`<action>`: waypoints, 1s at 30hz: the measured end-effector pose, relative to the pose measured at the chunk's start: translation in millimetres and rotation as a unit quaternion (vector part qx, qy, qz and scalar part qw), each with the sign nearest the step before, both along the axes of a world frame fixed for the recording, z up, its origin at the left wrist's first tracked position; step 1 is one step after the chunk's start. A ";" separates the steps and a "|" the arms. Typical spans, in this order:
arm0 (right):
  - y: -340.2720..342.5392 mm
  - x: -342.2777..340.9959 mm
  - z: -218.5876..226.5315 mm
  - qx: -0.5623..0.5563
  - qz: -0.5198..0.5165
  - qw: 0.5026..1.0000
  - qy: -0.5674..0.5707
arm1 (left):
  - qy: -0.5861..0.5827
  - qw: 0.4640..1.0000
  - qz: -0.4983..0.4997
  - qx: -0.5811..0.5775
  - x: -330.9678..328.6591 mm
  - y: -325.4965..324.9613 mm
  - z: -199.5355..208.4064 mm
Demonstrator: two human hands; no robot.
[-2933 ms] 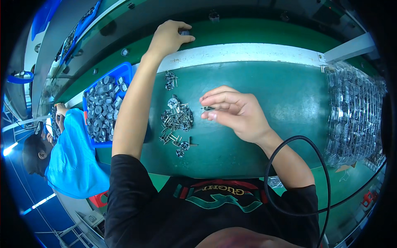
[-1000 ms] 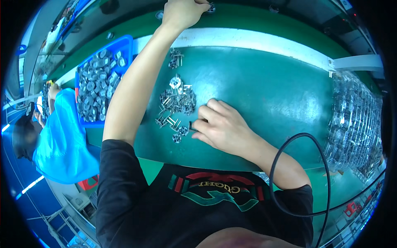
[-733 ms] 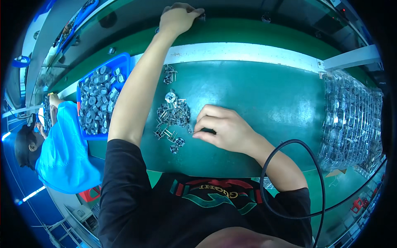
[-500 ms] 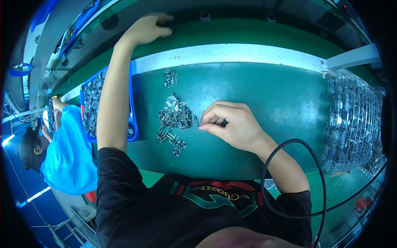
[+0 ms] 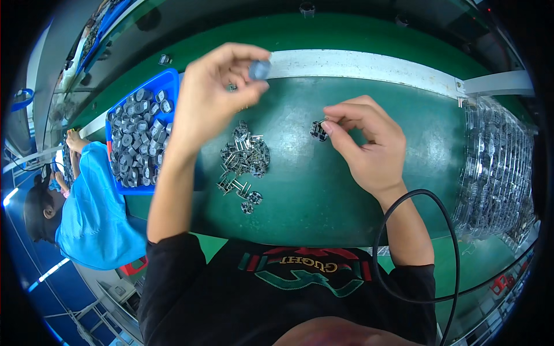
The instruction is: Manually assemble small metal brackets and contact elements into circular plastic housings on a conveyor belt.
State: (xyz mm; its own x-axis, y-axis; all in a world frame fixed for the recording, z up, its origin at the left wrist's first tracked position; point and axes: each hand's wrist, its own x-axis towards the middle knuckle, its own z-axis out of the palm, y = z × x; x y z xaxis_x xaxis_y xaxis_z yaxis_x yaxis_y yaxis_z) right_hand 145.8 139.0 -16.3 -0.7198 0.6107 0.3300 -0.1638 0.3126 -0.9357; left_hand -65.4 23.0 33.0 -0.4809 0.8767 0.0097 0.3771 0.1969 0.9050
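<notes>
My left hand [image 5: 216,95] is raised over the far side of the workbench, pinching a grey round cap [image 5: 259,70] between thumb and fingers; the cap is slightly blurred. To its right, my right hand [image 5: 375,144] grips a small circuit-board part with metal pins [image 5: 317,131] at its fingertips. The two held pieces are apart. Below and between the hands lies a pile of similar pinned parts [image 5: 245,155] on the green bench top [image 5: 323,196], with a few loose ones at its near edge.
Left of the pile stands a blue bin [image 5: 172,78] of many grey caps [image 5: 138,135]. A white rail [image 5: 363,64] separates the bench from a green belt carrying small pieces [image 5: 307,9]. Stacked clear plastic trays [image 5: 496,167] stand right. A black cable [image 5: 456,259] loops by my right forearm. A co-worker [image 5: 98,213] sits left.
My left hand has come back from over the belt and now holds a grey cap. My right hand has moved away from the pile, up and right, with a pinned part.
</notes>
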 end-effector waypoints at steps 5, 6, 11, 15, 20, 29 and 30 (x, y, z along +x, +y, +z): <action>-7.0 -3.2 8.6 0.078 -0.060 0.994 0.037 | 0.012 0.999 0.021 0.034 63.1 -18.3 -16.4; -7.9 -3.2 10.0 0.104 -0.070 0.991 0.046 | 0.003 0.999 0.004 0.034 69.1 -19.1 -21.1; -3.4 -2.7 11.1 0.223 -0.060 0.970 0.073 | -0.091 0.996 -0.004 -0.005 71.0 -18.8 -25.7; -7.1 -3.5 10.3 0.230 -0.052 0.969 0.080 | -0.154 0.988 -0.012 -0.007 75.8 -20.5 -29.8; -6.3 -1.6 11.2 0.257 -0.006 0.964 0.067 | -0.200 0.979 -0.024 -0.027 77.2 -21.9 -24.4; -9.2 -5.1 -0.2 0.297 -0.022 0.953 0.055 | -0.120 0.992 -0.047 -0.006 75.1 -24.0 -29.7; -9.0 -5.6 -2.1 0.308 -0.024 0.949 0.061 | -0.153 0.987 -0.041 0.016 75.3 -24.0 -29.8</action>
